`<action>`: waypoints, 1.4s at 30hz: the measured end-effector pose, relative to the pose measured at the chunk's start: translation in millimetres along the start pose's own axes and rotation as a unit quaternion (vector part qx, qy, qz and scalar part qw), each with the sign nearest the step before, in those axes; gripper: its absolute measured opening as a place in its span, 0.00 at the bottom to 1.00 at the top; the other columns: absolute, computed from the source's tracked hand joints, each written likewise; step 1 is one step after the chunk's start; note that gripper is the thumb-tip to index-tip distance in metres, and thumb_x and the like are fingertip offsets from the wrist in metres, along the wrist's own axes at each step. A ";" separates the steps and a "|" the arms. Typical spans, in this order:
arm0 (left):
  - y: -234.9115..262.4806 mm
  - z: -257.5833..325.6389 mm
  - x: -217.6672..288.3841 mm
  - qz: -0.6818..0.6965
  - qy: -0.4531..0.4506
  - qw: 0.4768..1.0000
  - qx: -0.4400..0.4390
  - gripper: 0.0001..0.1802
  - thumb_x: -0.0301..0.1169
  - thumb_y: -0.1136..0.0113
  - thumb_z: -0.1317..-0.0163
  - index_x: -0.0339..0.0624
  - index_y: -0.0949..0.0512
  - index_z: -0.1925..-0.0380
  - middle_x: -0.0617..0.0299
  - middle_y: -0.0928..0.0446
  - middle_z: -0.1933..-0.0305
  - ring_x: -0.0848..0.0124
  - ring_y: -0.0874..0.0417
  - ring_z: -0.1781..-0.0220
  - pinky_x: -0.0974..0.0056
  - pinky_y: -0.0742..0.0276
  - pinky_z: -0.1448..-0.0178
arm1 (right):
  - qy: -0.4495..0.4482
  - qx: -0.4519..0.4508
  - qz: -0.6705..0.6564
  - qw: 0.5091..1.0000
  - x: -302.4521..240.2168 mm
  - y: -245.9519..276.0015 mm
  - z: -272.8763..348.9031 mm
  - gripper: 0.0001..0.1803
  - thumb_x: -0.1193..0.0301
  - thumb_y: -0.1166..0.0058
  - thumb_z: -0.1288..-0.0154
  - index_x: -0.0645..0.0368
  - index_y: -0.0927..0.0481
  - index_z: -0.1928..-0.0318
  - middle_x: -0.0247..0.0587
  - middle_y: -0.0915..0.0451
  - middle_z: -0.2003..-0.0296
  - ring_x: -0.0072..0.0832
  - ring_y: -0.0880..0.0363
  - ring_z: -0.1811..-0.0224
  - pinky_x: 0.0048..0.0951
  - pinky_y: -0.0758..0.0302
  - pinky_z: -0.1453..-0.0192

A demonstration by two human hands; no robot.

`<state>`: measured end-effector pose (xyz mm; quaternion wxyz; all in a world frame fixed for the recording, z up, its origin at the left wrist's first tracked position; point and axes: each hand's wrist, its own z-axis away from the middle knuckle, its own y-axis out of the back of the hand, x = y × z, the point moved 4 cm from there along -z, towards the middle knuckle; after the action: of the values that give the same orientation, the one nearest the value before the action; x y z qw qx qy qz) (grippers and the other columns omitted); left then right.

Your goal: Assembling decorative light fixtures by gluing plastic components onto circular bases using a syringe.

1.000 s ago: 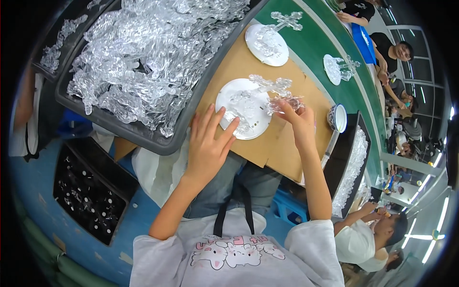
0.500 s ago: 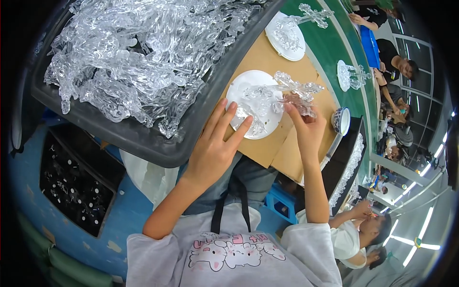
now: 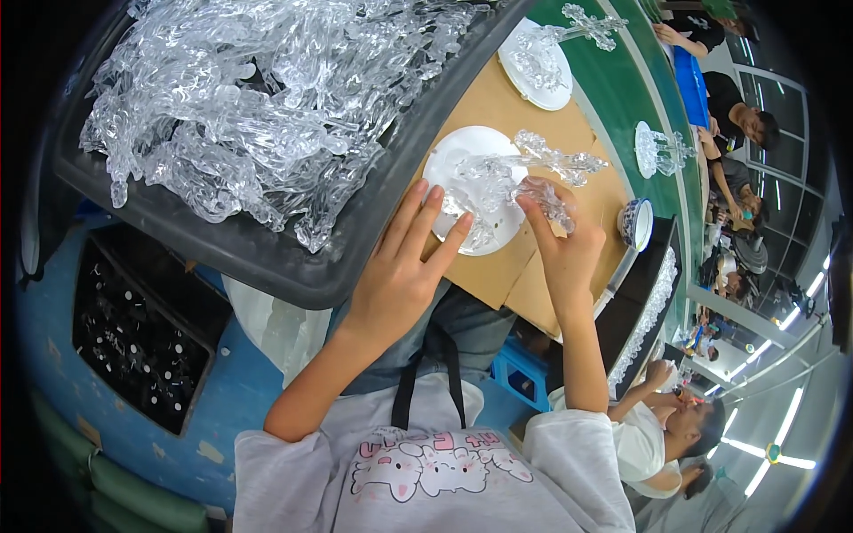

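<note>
A round white disc (image 3: 456, 153) lies on brown cardboard in front of me, with several clear, ornate plastic pieces (image 3: 562, 160) on it, some jutting past its right edge. My left hand (image 3: 397, 280) has its fingers stretched apart, fingertips resting at the disc's near left rim. The thumb and fingers of my right hand (image 3: 566, 247) pinch a clear plastic piece (image 3: 553, 202) at the disc's right side. Where that piece meets the others is hard to make out.
A large black bin (image 3: 333, 266) heaped with clear plastic pieces (image 3: 240, 115) stands at the upper left. Farther off are a second white disc (image 3: 558, 82) with clear pieces, a blue-and-white bowl (image 3: 635, 224) and a green tabletop (image 3: 613, 80). Other people sit to the right.
My right hand has shifted slightly left and down, still pinching the clear piece, which has tilted. My left hand stays at the disc's rim.
</note>
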<state>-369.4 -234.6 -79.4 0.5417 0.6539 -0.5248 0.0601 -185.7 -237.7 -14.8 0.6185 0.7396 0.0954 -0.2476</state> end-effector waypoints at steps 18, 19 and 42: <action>-1.8 1.8 -1.5 -0.004 0.009 1.000 0.003 0.24 0.24 0.40 0.46 0.50 0.22 0.47 0.52 0.33 0.36 0.53 0.35 0.33 0.46 0.39 0.34 | -0.152 0.010 -0.255 0.955 33.1 -3.2 1.6 0.14 0.74 0.43 0.36 0.69 0.22 0.52 0.40 0.18 0.58 0.22 0.20 0.59 0.25 0.22 0.53; -2.2 1.8 -1.2 -0.004 0.008 1.000 0.002 0.24 0.24 0.40 0.46 0.50 0.22 0.47 0.52 0.33 0.36 0.53 0.35 0.33 0.46 0.39 0.34 | -0.130 0.010 -0.217 0.967 27.0 -3.0 2.2 0.14 0.75 0.42 0.37 0.69 0.22 0.52 0.40 0.18 0.58 0.21 0.20 0.59 0.24 0.23 0.53; 16.3 3.3 17.0 -0.034 0.016 0.999 -0.019 0.24 0.22 0.40 0.48 0.45 0.22 0.48 0.47 0.34 0.37 0.50 0.34 0.35 0.46 0.37 0.35 | 0.012 0.046 -0.019 0.999 0.0 -4.5 3.7 0.16 0.73 0.37 0.44 0.59 0.19 0.53 0.39 0.16 0.62 0.28 0.17 0.61 0.26 0.24 0.56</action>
<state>-375.8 -245.4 -59.3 0.5643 0.6599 -0.4943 0.0425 -188.7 -240.2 -19.1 0.5777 0.7684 0.1052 -0.2544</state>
